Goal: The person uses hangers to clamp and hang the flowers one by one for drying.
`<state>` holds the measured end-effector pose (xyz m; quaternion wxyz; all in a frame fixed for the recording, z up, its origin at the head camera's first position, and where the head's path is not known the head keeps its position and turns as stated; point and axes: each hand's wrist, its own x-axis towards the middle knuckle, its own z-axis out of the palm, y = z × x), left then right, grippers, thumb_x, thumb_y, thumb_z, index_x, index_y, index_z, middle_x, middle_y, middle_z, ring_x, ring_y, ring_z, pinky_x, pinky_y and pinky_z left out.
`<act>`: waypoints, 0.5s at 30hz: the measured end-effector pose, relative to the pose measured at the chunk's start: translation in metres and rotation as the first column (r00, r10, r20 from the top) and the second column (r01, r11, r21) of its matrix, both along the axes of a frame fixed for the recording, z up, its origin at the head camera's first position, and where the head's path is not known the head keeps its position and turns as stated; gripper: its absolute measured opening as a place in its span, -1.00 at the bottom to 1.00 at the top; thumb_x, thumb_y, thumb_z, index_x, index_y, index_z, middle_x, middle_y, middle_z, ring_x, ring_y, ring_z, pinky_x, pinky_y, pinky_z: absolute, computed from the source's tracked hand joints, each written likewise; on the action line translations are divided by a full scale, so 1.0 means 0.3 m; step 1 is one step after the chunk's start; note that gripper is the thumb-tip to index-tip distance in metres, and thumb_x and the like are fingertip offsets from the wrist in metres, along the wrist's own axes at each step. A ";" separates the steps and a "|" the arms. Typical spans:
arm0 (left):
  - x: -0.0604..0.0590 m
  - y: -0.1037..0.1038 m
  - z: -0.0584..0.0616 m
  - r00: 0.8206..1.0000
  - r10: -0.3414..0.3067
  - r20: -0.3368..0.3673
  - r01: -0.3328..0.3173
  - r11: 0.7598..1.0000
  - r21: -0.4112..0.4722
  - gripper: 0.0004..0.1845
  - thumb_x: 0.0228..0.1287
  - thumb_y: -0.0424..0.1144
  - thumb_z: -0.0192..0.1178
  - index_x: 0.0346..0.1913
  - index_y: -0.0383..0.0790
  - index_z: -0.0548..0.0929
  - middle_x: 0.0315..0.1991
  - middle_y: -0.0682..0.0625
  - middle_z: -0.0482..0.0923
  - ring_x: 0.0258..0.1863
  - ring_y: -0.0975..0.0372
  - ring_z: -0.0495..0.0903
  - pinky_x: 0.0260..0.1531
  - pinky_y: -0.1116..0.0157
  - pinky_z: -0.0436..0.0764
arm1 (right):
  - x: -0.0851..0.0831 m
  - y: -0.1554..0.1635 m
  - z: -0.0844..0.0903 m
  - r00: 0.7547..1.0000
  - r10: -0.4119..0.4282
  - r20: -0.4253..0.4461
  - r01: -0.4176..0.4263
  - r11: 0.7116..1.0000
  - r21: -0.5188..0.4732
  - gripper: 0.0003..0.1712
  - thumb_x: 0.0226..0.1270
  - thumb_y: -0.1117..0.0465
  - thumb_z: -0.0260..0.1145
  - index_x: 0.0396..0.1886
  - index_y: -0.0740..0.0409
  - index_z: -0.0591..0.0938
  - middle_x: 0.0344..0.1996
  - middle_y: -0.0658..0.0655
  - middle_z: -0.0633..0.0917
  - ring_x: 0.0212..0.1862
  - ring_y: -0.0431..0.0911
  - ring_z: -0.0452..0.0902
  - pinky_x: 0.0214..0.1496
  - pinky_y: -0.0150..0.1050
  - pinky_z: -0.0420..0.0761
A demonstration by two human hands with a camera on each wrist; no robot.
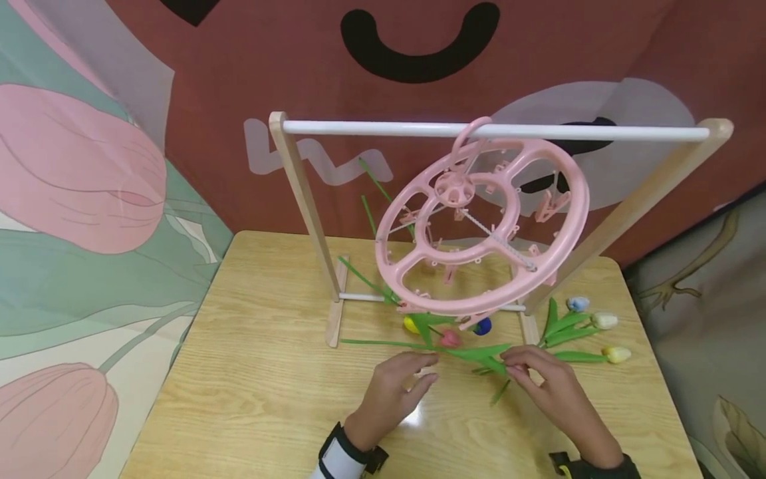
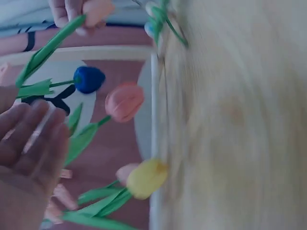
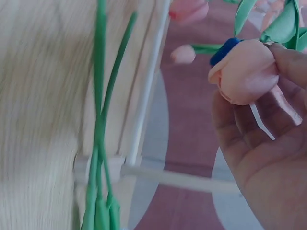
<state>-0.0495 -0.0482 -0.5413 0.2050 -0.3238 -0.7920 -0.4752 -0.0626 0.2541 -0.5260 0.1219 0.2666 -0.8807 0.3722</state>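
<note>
Brick-red fabric [image 1: 239, 80], printed with a black smile, spans twelve o'clock, as read from the head view, behind a wood-grain table [image 1: 257, 399] where a person works bare-handed. On the tabletop stands a rack [image 1: 305, 213] with wooden posts and a white rail. From that rail, toward one o'clock, a round pink hanger [image 1: 577, 193] hangs tilted, its rings fitted with small clips. On its six o'clock side, a pale pink tulip [image 3: 252, 72] is held aloft, its green stem and leaves running from the right hand [image 1: 550, 392] toward nine o'clock. Thumb and fingers of that hand grip the bloom. At the right hand's nine o'clock, the left hand [image 1: 389, 392] waits with fingers extended and thumb apart, grasping nothing; whether it touches the stem cannot be told. Near two o'clock of the right hand, three tulips lie on the table, with blue [image 1: 578, 304], white [image 1: 604, 320] and pale yellow [image 1: 616, 354] heads. Between one and two o'clock of the left hand, a pink bloom [image 1: 450, 338], a bright yellow bloom [image 1: 410, 324] and a dark blue bloom [image 1: 482, 326] hang head-down beneath the hanger, a smaller pale bloom [image 2: 124, 173] tucked behind the yellow.
</note>
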 end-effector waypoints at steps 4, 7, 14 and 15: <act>-0.002 0.044 -0.018 0.895 -0.220 0.387 0.073 0.930 0.359 -0.64 0.34 -0.45 0.35 0.16 -0.47 0.64 0.08 -0.29 0.71 0.05 0.15 0.75 -0.01 0.27 0.80 | 0.003 -0.048 0.012 0.999 0.029 0.031 -0.027 0.998 -0.065 -0.57 0.14 0.53 0.50 -0.14 -0.08 0.74 -0.11 -0.02 0.76 -0.16 -0.33 0.66 -0.16 -0.61 0.62; 0.003 0.087 -0.005 0.785 -0.370 0.497 0.006 0.807 0.591 -0.57 0.36 -0.46 0.31 0.25 -0.53 0.57 0.19 -0.44 0.60 0.15 0.20 0.70 0.08 0.15 0.77 | 0.004 -0.088 0.009 0.999 0.047 0.024 -0.044 0.992 -0.118 -0.55 0.11 0.57 0.49 -0.16 -0.05 0.74 -0.12 0.04 0.76 -0.14 -0.33 0.64 -0.16 -0.60 0.62; 0.006 0.151 0.007 0.802 -0.398 0.445 -0.061 0.686 0.725 -0.70 0.40 -0.51 0.24 0.10 -0.65 0.61 0.06 -0.54 0.62 0.08 0.19 0.74 0.10 0.17 0.76 | 0.011 -0.159 -0.001 0.997 0.082 0.011 -0.079 0.980 -0.184 -0.56 0.08 0.59 0.49 -0.18 -0.01 0.74 -0.19 0.01 0.75 -0.27 -0.29 0.62 -0.26 -0.58 0.62; 0.006 0.153 0.006 0.806 -0.394 0.442 -0.065 0.683 0.727 -0.71 0.40 -0.50 0.24 0.08 -0.66 0.62 0.03 -0.56 0.63 0.06 0.20 0.75 0.07 0.19 0.77 | 0.013 -0.163 -0.003 0.996 0.085 0.016 -0.081 0.980 -0.181 -0.57 0.09 0.58 0.49 -0.18 -0.01 0.74 -0.19 -0.02 0.75 -0.28 -0.30 0.61 -0.26 -0.58 0.62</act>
